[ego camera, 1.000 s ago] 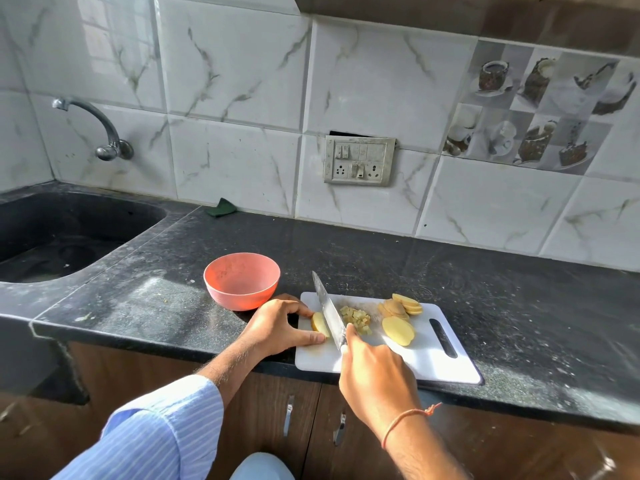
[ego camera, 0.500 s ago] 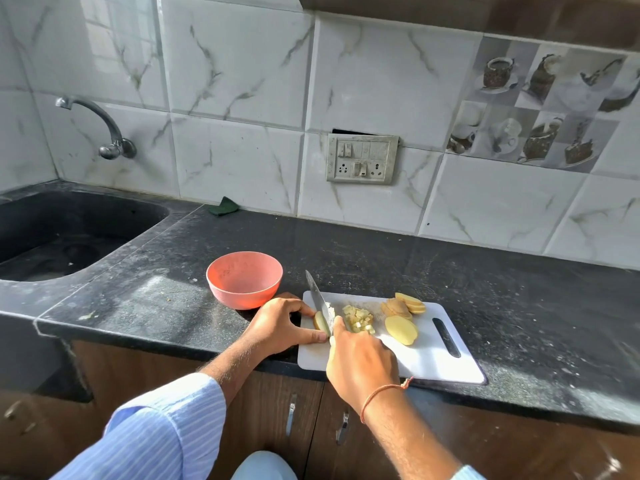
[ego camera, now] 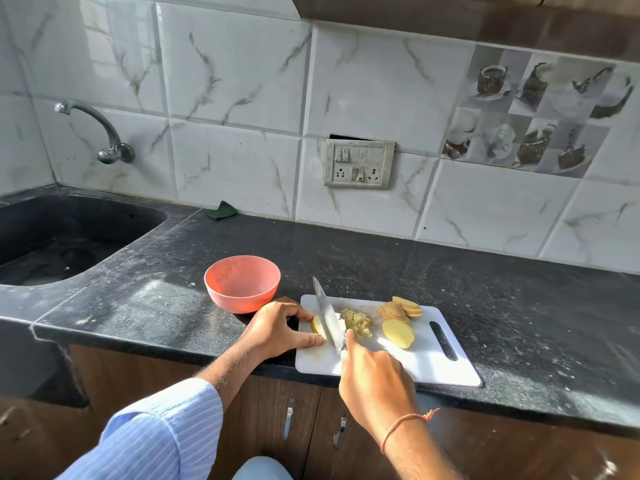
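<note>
– While the black stone counter (ego camera: 346, 258) fills most of the view, where is the work itself?

– On the white cutting board (ego camera: 433, 365) at the counter's near edge, with its slotted handle to the right. A coral bowl (ego camera: 242, 284) stands just beside its far-left corner, apart from it.

– And the hands?

– The left hand (ego camera: 277, 329) comes in from the left, its wrist over the counter's edge. The thumb lies straight along the near side of a potato piece (ego camera: 318, 323) and the other fingers curl over the far side, so the piece is pinched. The right hand (ego camera: 375, 379) reaches up from below with its knuckles on top. It is wrapped round the handle of a kitchen knife (ego camera: 327, 315), with the forefinger stretched toward the blade.

– Which way does the blade run?

– Away from the person, with the tip leaning a little left toward the bowl. The potato piece sits on the board's left end, hard against the blade's left face. The left fingertips are just beside it on that side.

– So the next cut depends on what?

– On that gap, I'd say. The blade should come down left of where it stands, so the thumb will have to draw back.

– What about the right side?

– Diced potato (ego camera: 356, 322) is heaped against the blade. Beyond it lie a large slice (ego camera: 398, 333) and a fanned stack of slices (ego camera: 403, 308).
</note>
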Demonstrator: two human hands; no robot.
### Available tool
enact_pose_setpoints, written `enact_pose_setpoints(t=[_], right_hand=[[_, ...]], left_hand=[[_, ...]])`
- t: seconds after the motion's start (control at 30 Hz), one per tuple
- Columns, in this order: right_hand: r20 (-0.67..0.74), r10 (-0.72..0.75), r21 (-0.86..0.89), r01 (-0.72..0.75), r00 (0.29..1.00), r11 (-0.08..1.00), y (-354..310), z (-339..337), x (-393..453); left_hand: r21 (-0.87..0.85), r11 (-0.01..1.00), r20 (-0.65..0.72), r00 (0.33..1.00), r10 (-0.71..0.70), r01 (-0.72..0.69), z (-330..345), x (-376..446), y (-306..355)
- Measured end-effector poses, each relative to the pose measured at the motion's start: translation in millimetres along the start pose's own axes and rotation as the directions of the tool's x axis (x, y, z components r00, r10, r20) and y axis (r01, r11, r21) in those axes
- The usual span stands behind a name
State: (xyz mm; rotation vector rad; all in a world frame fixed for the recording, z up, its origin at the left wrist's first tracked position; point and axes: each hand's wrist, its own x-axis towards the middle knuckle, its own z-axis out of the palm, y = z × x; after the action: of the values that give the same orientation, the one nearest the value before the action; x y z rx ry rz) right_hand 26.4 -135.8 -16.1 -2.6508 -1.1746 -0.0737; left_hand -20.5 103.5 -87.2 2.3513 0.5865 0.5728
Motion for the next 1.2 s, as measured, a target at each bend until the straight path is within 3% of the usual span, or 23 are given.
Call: enact_pose_setpoints(t=[0.2, 0.53, 0.8, 1.2], right_hand=[[-0.002, -0.004, 0.051, 0.004, 1.000, 0.999, -5.9, -3.2, 0.4], [0.087, 0.000, -0.100, 0.008, 0.996, 0.995, -30.7, 3.5, 23.2], [0.074, -0.047, -0.164, 0.058, 0.996, 0.985, -9.5, 3.2, -2.5], [-0.017, -0.023, 0.018, 0.023, 1.000, 1.000, -5.0, -1.7, 2.5]], left_hand=[[-0.037, 0.999, -0.007, 1.000, -0.020, 0.020, -0.1, -0.6, -0.2], [-0.024, 1.000, -0.028, 1.000, 0.003, -0.003, -0.2, -2.0, 2.8], [-0.023, 1.000, -0.035, 0.999, -0.004, 0.003, 0.0, -1.5, 3.1], [-0.037, 0.999, -0.045, 0.999, 0.019, -0.021, 0.0, -2.5, 3.8]])
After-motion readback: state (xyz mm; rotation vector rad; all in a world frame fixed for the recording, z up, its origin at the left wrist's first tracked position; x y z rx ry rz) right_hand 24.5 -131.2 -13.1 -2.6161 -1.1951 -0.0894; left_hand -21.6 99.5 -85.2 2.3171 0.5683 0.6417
